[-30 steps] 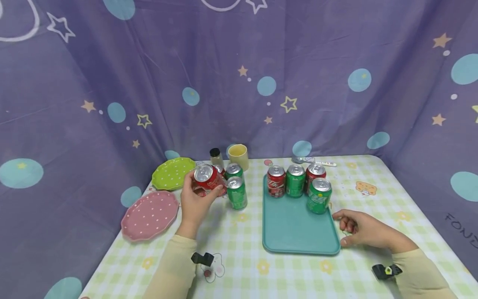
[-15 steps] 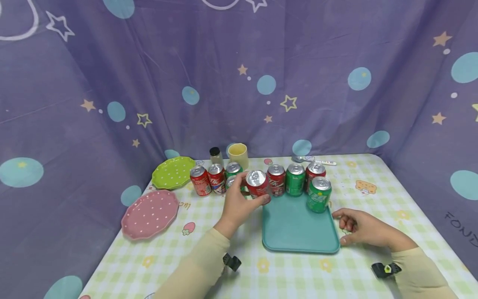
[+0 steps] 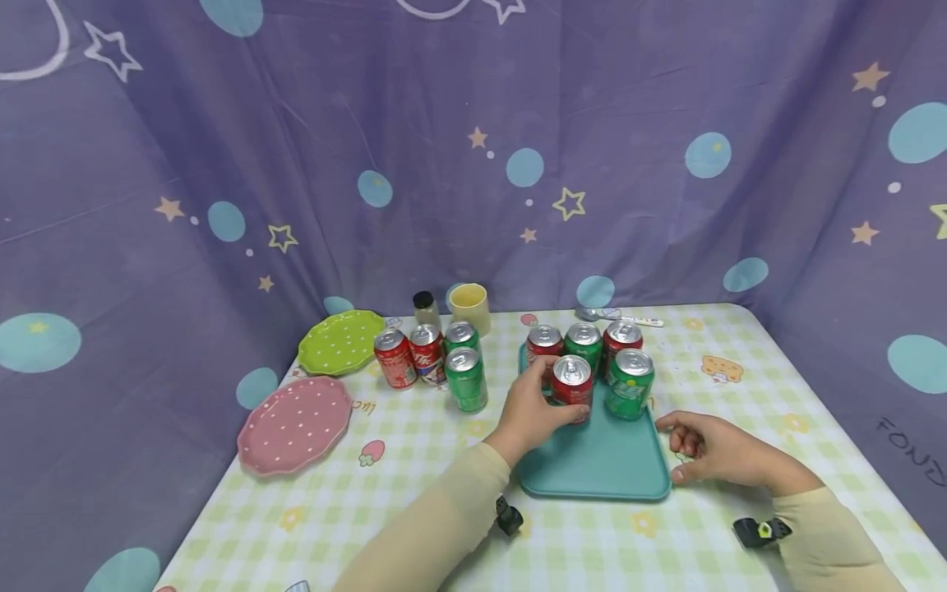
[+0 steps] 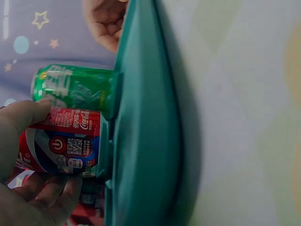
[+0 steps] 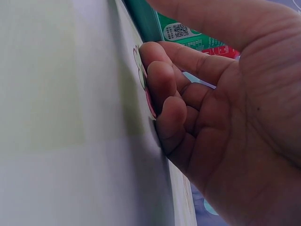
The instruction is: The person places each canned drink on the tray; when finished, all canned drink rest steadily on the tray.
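My left hand (image 3: pixel 534 409) grips a red Coca-Cola can (image 3: pixel 573 390) upright over the middle of the teal tray (image 3: pixel 599 464). In the left wrist view the can's base is down at the tray rim; whether it touches the tray floor is hidden. To its right stands a green Sprite can (image 3: pixel 630 390). Behind it are a red can (image 3: pixel 544 341), a green can (image 3: pixel 583 344) and another red can (image 3: pixel 621 341), all on the tray. My right hand (image 3: pixel 718 450) rests beside the tray's right edge, fingers loosely curled around nothing.
Left of the tray stand two red cans (image 3: pixel 395 362) and two green cans (image 3: pixel 467 386). Behind them are a dark-capped jar (image 3: pixel 425 310) and a yellow cup (image 3: pixel 471 306). A green plate (image 3: pixel 340 341) and a pink plate (image 3: pixel 296 426) lie far left. A spoon (image 3: pixel 621 317) lies at the back.
My left hand has carried the red can from the left group rightward and lowered it at the tray, beside the Sprite can. My right hand has stayed by the tray edge.
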### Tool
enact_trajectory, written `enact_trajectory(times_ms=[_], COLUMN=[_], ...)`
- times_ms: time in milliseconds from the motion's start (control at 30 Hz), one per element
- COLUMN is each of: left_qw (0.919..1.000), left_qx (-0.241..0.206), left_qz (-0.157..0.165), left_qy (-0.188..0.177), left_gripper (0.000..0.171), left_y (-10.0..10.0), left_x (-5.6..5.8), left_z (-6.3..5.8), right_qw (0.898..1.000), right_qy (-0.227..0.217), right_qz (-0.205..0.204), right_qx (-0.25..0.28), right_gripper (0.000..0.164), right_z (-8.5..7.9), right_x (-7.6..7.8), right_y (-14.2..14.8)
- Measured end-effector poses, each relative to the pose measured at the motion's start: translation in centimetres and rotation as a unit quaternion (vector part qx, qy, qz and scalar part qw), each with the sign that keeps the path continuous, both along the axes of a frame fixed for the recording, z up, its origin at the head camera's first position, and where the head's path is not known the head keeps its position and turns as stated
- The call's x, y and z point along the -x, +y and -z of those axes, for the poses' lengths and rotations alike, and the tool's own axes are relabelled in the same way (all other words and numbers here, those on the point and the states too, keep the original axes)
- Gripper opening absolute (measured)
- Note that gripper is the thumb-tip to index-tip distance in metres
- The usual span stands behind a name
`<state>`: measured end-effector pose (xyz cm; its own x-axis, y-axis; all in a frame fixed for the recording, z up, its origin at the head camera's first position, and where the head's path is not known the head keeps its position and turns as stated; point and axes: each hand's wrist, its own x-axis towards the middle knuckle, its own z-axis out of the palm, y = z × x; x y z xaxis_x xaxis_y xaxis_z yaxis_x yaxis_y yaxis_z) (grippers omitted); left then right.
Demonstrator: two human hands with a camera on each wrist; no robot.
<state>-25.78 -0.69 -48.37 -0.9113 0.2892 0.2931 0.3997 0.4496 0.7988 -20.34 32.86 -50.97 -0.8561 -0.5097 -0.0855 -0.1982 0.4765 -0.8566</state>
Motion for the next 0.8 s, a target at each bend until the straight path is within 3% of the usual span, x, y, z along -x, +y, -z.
enact_trajectory(times_ms=[233, 800], left_qw=[0.9991, 0.9988], left_qx=[0.034, 0.007], left_qz=[-0.027, -0.049], left_qy=[0.006, 0.006], left_gripper=[0.07, 0.076], left_y=[1.6, 3.4], left_x=[0.4, 0.7], left_z=[0.5, 0.8], right_qw=[1.0, 1.0], right_qy=[0.007, -0.007], right_qz=[-0.002, 0.004], right_qx=[-0.006, -0.004], right_gripper=[0.073, 0.073], right_z=[-0.1, -0.5], right_x=[0.1, -0.2], right_y=[-0.1, -0.3])
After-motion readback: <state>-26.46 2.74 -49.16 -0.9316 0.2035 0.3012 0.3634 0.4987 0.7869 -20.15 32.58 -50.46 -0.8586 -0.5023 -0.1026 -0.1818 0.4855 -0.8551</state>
